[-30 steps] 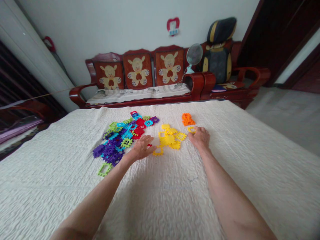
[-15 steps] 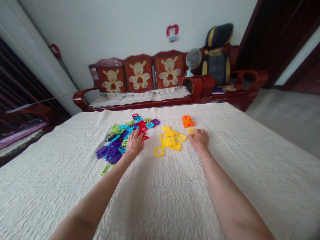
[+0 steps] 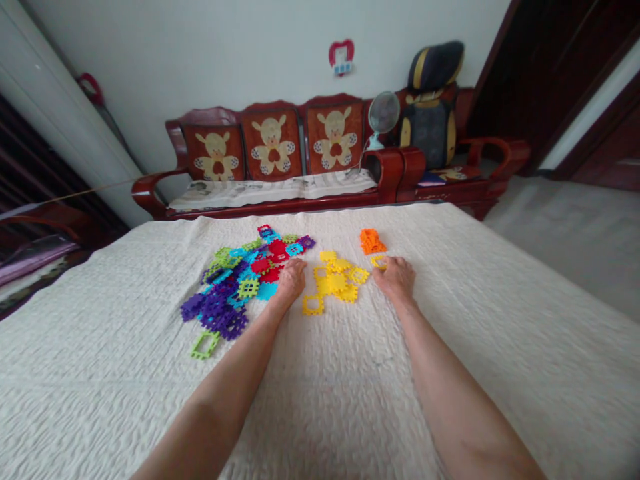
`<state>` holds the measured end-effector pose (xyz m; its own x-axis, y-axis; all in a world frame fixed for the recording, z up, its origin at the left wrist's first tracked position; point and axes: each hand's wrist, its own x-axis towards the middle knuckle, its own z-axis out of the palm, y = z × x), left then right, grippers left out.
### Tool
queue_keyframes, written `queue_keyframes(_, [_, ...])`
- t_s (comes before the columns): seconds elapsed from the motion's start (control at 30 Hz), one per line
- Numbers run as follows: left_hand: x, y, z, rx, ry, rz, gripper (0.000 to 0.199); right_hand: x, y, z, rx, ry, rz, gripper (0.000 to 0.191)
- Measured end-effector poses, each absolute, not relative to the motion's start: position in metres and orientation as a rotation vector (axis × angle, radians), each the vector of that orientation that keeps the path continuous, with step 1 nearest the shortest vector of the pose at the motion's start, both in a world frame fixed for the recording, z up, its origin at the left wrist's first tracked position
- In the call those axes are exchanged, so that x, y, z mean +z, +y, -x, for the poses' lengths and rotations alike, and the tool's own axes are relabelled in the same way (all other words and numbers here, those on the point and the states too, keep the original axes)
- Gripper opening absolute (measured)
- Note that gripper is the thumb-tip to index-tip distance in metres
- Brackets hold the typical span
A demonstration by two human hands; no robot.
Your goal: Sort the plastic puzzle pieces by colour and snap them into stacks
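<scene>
My left hand (image 3: 291, 281) is at the right edge of a mixed pile of notched plastic building pieces, its fingers drawn together and what they hold hidden. Red pieces (image 3: 271, 274) and a light-blue piece (image 3: 267, 291) lie beside it. Purple pieces (image 3: 220, 301) and a green window piece (image 3: 249, 288) are farther left in the pile. My right hand (image 3: 397, 277) rests on the cloth, with thumb and fingers closed at a yellow frame piece (image 3: 378, 262). Between the hands lies a group of yellow pieces (image 3: 337, 284). Just beyond the right hand sits an orange cluster (image 3: 371, 241).
A cream quilted cloth (image 3: 340, 387) covers the table. Behind its far edge stands a red wooden sofa (image 3: 389, 175) with bear cushions (image 3: 273, 148). A small fan (image 3: 383, 113) and a chair with a massage cushion (image 3: 429, 133) are at the back right.
My left hand has moved right, off the pile, uncovering red, green and light-blue pieces. My right hand stays by the yellow frame piece. The whole view has shifted slightly.
</scene>
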<state>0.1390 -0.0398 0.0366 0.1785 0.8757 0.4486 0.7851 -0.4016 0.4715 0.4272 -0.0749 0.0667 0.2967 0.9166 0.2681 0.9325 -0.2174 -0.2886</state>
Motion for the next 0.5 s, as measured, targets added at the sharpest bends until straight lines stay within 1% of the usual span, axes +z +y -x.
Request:
queue_keyframes(0.1, [0.038,-0.039,-0.139,1.091,1.566,-2.334,0.039,0.065,-0.074,-0.428,-0.043,-1.649,2.177,0.040])
queue_keyframes(0.3, [0.036,-0.037,-0.144,0.909,1.456,-2.415,0.038,0.064,-0.074,-0.430,-0.004,-1.607,2.141,0.044])
queue_keyframes(0.5, [0.023,-0.030,-0.137,0.992,1.478,-2.448,0.036,0.065,-0.074,-0.430,0.016,-1.557,2.137,0.050])
